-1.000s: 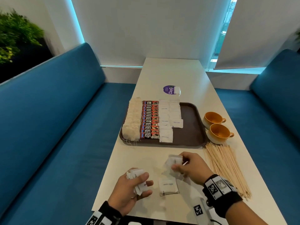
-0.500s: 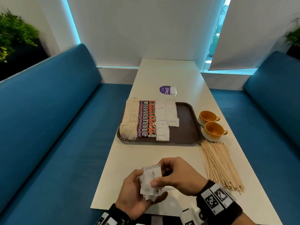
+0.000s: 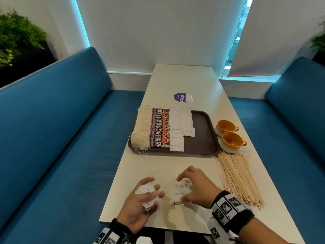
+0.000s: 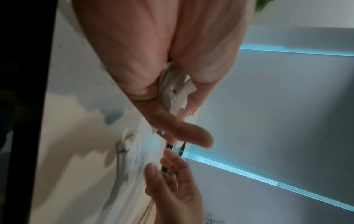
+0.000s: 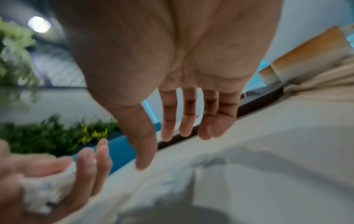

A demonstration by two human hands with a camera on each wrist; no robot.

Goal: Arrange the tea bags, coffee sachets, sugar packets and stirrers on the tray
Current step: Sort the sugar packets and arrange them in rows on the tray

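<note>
Partly hidden in the curled left hand sits a bunch of sugar packets, count unclear; the right hand, fingers spread and holding nothing, hovers over loose packets blurred on the table, short of the tray.

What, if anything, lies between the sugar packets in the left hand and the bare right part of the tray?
Nothing visible blocks the way. The left hand grips the sugar packets above the bare table, and the tray's open right part lies straight ahead. The stirrers lie off to the right.
</note>
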